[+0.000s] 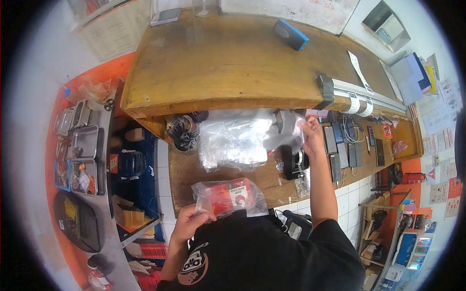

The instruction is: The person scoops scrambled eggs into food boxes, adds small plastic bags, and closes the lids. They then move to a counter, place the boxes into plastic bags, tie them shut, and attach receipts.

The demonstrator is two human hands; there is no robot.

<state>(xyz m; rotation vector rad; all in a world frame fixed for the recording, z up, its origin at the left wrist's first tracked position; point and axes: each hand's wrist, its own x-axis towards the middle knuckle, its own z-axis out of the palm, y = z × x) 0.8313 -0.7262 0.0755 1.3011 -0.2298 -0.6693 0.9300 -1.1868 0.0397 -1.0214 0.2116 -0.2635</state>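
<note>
My left hand (191,224) is closed on the edge of a clear plastic bag (259,200), close to my body at the table's front edge. Inside that bag lies a red packet (221,198) with a pale label. Farther out, my right hand (313,136) pinches a thin clear plastic piece (286,131), raised at the right end of a stack of clear plastic bags (228,138). Below the right hand stands a black tape dispenser (293,165), partly hidden by plastic and glare.
A wooden shelf (228,63) overhangs the table (184,169). On the left of the stack stands a container of dark strips (184,136). Several phones and cables (342,148) lie at right. Metal trays (87,143) sit on a side counter.
</note>
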